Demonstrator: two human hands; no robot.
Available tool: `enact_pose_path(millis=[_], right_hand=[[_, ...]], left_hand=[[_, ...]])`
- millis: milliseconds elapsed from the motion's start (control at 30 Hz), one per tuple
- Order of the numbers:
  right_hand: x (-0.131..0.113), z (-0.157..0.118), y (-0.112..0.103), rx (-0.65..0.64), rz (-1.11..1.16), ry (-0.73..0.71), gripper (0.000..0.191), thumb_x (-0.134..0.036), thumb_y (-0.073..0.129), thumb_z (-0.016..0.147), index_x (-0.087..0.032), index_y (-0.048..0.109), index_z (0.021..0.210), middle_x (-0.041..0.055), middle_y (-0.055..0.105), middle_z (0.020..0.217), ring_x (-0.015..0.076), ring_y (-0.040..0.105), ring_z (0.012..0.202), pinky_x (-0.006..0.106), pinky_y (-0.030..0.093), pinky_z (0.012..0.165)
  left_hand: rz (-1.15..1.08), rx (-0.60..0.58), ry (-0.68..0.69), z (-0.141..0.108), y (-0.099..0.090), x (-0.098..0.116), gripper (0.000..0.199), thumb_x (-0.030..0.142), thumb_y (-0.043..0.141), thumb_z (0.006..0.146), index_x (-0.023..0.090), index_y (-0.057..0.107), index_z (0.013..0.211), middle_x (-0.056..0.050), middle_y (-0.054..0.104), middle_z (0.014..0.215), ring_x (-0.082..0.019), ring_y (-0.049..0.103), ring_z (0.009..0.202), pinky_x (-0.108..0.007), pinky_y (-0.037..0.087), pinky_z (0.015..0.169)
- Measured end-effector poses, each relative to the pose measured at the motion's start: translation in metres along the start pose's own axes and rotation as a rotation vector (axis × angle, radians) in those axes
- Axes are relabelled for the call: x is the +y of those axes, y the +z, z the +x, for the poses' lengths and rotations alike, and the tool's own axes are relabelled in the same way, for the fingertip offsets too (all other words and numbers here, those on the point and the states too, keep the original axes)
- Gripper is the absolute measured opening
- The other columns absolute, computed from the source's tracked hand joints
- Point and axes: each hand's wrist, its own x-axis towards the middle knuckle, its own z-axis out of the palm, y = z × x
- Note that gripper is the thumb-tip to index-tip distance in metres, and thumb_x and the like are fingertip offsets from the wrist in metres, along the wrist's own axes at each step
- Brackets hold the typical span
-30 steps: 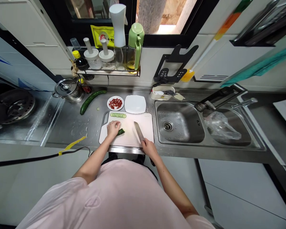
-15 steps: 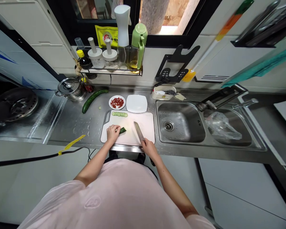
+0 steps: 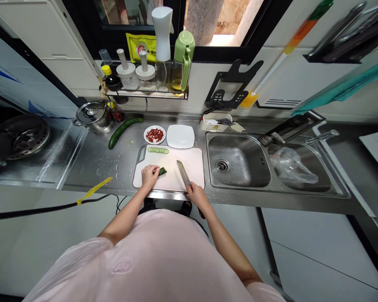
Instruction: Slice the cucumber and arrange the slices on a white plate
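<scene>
Cucumber piece (image 3: 162, 171), one, dark green, short: lying on the white cutting board (image 3: 173, 181), left of its middle, at my left fingertips.

Left hand (image 3: 149, 176), mine: above the board's left part, fingers bent and drawn in narrow at the piece's left end; whether they grip it or only touch it, I cannot tell.

Right hand (image 3: 196, 195), mine: fingers closed around the handle of a knife (image 3: 182, 173), at the board's near edge. Blade over the board, pointing away from me and a little to the left, apart from the piece.

Cucumber slices (image 3: 158, 150), pale green, one overlapping row: near the board's far edge, left side.

Small plate (image 3: 145, 138), round, white, holding chopped red pieces (image 3: 154, 135): on the steel counter (image 3: 110, 172), just beyond the board.

Square plate (image 3: 180, 136), white, nothing on it: just right of the small plate.

Whole cucumber (image 3: 122, 132), long, curved: on the counter, left of the plates, near a lidded pot (image 3: 96, 119).

Sink (image 3: 239, 161), steel, two basins: right of my board; a clear plastic bag (image 3: 292, 165) in the right basin.

Shelf (image 3: 151, 94), on the wall: white-lidded jars (image 3: 127, 76), a green-topped oil bottle (image 3: 184, 46).
</scene>
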Motion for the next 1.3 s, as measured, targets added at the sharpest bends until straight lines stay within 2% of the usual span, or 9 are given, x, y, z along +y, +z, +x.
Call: enact_pose_path(millis=[533,900,1100,1300], right_hand=[[0.000,0.001,0.000,0.002,-0.018,0.005,0.028,-0.030,0.035,0.094,-0.018,0.060,0.094,0.0064,0.066,0.084,0.0161,0.057,0.078,0.023,0.028,0.063],[-0.004,0.000,-0.005,-0.027,-0.055,-0.002,0.031,-0.032,0.032,0.095,-0.016,0.059,0.097,0.0070,0.066,0.086,0.0164,0.058,0.080,0.023,0.027,0.060],[-0.016,0.002,-0.011,-0.043,-0.139,-0.033,0.031,-0.032,0.030,0.096,-0.018,0.057,0.100,0.0058,0.066,0.087,0.0168,0.059,0.082,0.023,0.028,0.060],[-0.041,0.000,-0.019,-0.081,-0.301,-0.058,0.029,-0.030,0.029,0.096,-0.019,0.054,0.106,0.0083,0.066,0.091,0.0193,0.062,0.083,0.025,0.033,0.064]], left_hand=[[-0.018,0.014,0.000,0.000,0.001,-0.002,0.023,0.033,0.047,0.086,0.022,0.067,0.089,-0.005,0.066,0.092,-0.018,0.058,0.089,-0.031,0.039,0.083],[-0.105,0.114,0.112,0.001,0.008,-0.011,0.019,0.032,0.050,0.086,0.022,0.067,0.087,-0.004,0.066,0.086,-0.017,0.058,0.080,-0.031,0.043,0.076],[-0.159,0.136,0.195,-0.001,0.010,-0.014,0.020,0.033,0.050,0.087,0.021,0.066,0.090,-0.005,0.065,0.088,-0.017,0.060,0.082,-0.031,0.046,0.076],[-0.172,0.122,0.295,-0.002,0.015,-0.017,0.021,0.033,0.050,0.088,0.023,0.068,0.094,-0.005,0.065,0.092,-0.017,0.060,0.086,-0.032,0.046,0.079]])
